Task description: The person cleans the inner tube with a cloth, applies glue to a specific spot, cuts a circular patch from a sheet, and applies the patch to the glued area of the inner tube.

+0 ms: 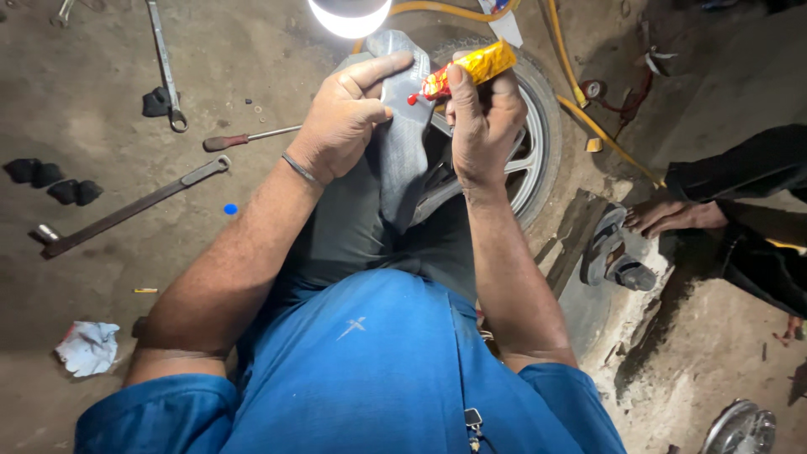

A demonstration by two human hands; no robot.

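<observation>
My left hand (345, 113) grips a grey, curved strip of rubber or metal (402, 143), thumb pressed on its upper face. My right hand (481, 118) squeezes a small yellow and red glue tube (471, 67), its red nozzle touching the strip near the top. Both hands are raised over my lap, above a car wheel with a silver alloy rim (530, 160) lying on the floor.
Tools lie on the concrete at left: a long wrench (166, 63), a red-handled screwdriver (244, 139), a long bar (134, 206), black rubber pieces (50, 181), a white rag (88, 346). Yellow hose (588, 118) runs right. Another person's foot (672, 214) and a sandal (612, 252) are at right.
</observation>
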